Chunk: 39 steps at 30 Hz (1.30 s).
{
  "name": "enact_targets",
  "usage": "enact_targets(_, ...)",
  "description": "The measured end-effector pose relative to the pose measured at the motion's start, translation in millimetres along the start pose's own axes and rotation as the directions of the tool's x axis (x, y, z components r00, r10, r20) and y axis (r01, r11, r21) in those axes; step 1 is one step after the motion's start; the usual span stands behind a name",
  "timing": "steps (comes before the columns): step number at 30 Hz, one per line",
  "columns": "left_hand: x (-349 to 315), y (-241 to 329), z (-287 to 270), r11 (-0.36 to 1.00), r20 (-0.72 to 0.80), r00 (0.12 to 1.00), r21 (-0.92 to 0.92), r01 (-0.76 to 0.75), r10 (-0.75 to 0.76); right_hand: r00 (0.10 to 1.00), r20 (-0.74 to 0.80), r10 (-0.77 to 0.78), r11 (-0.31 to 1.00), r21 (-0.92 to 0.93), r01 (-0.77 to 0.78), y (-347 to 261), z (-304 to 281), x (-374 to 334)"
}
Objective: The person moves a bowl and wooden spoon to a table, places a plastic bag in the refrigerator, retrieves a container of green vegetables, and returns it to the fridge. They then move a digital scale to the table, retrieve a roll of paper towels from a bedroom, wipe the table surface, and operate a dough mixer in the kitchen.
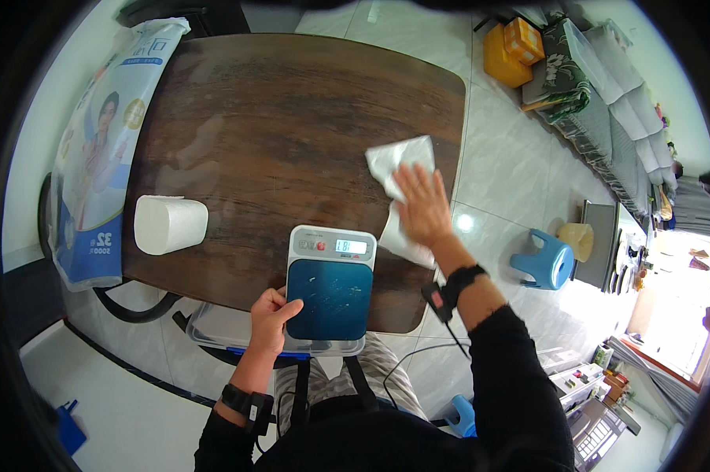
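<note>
My left hand (272,318) grips the left side of a kitchen scale (329,295), with the thumb on its dark blue platform. The scale has a white frame and a lit display at its far end, and nothing lies on its platform. My right hand (424,206) is open and spread over crumpled white paper, which looks like tissue (402,157), near the table's right edge. A second part of the white paper (402,240) shows below my palm; whether both parts are one sheet is hidden. A white paper roll (171,225) lies on the left of the table.
The dark wooden table (292,118) has rounded corners. A large blue-and-white plastic package (103,157) stands along its left side. A clear plastic box (213,326) is below the near edge. On the tiled floor to the right is a blue stool (544,259); yellow boxes (512,55) stand farther back.
</note>
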<state>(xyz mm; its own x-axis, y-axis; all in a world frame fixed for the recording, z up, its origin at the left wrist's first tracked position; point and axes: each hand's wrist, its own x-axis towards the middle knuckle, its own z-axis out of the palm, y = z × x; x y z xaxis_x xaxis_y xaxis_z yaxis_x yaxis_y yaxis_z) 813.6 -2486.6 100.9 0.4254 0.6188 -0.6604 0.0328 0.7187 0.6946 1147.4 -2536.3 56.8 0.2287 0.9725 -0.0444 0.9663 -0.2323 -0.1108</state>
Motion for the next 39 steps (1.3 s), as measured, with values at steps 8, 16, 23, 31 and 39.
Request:
enact_targets(8, 23, -31, 44, 0.976, 0.034, 0.977, 0.041, -0.212, 0.21, 0.919, -0.157, 0.362, 0.922, -0.088, -0.378, 69, 12, 61)
enact_targets(16, 5, 1, 45, 0.359, 0.115, 0.743, 0.82, -0.446, 0.66, 0.941, -0.09, 0.326, 0.945, -0.005, -0.328, 21, 17, -25)
enact_targets(23, 19, 139, -55, 0.122, -0.067, 0.344, 0.982, -0.141, 0.937, 0.938, 0.005, 0.345, 0.922, 0.187, -0.34, -36, 14, -114)
enact_targets(31, 43, 163, -95, 0.257, -0.074, 0.676, 0.95, -0.175, 0.734, 0.823, 0.15, 0.548, 0.783, 0.252, -0.568, -102, 13, -179)
enact_targets(39, -25, 185, -129, 0.304, 0.04, 0.628, 0.85, -0.43, 0.777, 0.706, 0.218, 0.674, 0.717, 0.038, -0.696, -161, 18, -219)
